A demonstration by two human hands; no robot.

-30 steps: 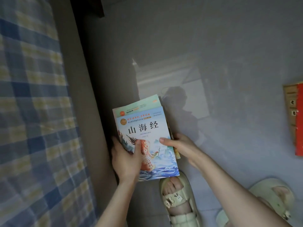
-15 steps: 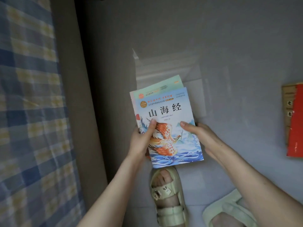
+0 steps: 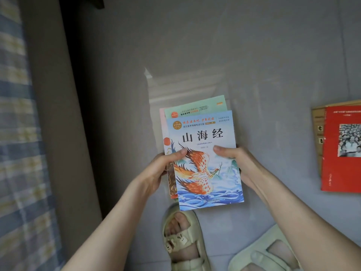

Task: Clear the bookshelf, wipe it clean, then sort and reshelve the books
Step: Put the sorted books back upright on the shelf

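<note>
Books, a small stack of books (image 3: 203, 153), sit in the middle of the frame, gripped by both hands over the grey floor (image 3: 254, 55). On top lies a blue book (image 3: 207, 184) with an orange bird above waves and the title 山海经. A green book (image 3: 195, 106) peeks out past its upper edge, and a pink and orange cover (image 3: 166, 137) shows along its left side.

At the stack's left edge, the left hand (image 3: 160, 171) has its thumb laid across the blue cover; its fingers are curled under the stack, out of sight. Opposite it, the right hand (image 3: 236, 159) clamps the right edge the same way, thumb on top and fingers beneath.

At the right edge of the frame a red book (image 3: 343, 169) lies flat on the floor, partly covering a tan book (image 3: 317, 133).

Below the stack, toward the bottom of the frame, two feet wear pale green sandals (image 3: 183, 243). A blue and yellow plaid cloth (image 3: 15, 153) fills the left edge, beside a plain brown panel (image 3: 52, 114).
</note>
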